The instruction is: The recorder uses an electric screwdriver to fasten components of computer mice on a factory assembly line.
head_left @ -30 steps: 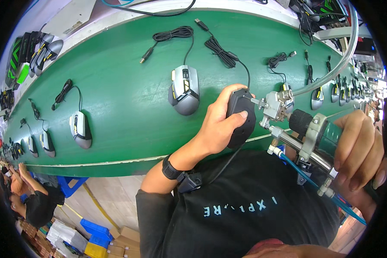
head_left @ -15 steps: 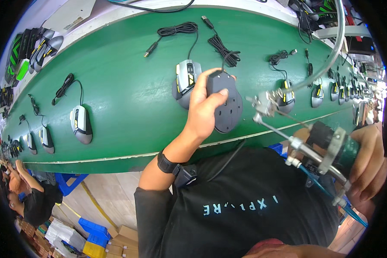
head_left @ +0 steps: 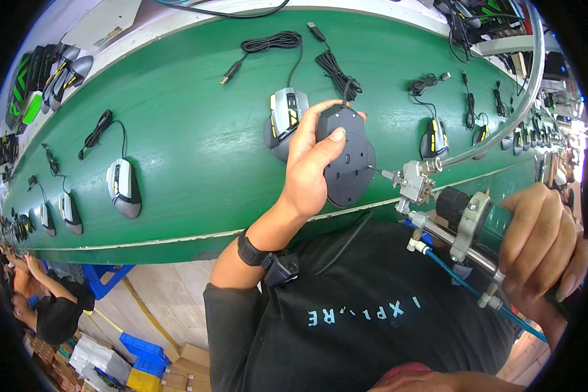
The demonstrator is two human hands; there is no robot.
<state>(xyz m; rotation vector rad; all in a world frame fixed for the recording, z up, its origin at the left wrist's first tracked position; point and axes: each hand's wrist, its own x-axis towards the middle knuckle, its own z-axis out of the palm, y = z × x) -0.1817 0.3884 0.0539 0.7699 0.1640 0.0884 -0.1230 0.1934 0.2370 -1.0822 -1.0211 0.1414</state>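
My left hand (head_left: 310, 160) grips a dark computer mouse (head_left: 353, 173) turned underside up, with its thumb pressed on the base. The fingers wrap behind it, and its cable runs away to a tied black bundle (head_left: 336, 75). My right hand (head_left: 539, 232) is closed around the green barrel of a metal dispensing tool (head_left: 415, 186) with a thin needle tip and air hoses. That needle meets the right edge of the mouse's underside; whether it touches is too small to tell. Just left of the held mouse, a silver and black mouse (head_left: 287, 114) lies on the green belt.
The green belt (head_left: 196, 117) curves across the view. More corded mice lie on it: one at the left (head_left: 123, 189), another at the right (head_left: 432, 138), several farther along. A clear hose (head_left: 534, 72) arcs down to the tool. A person (head_left: 52, 307) sits at far left.
My right hand has brought the tool round so its needle lies at the mouse's edge; before, it was blurred by motion. The held mouse has shifted slightly right and down.
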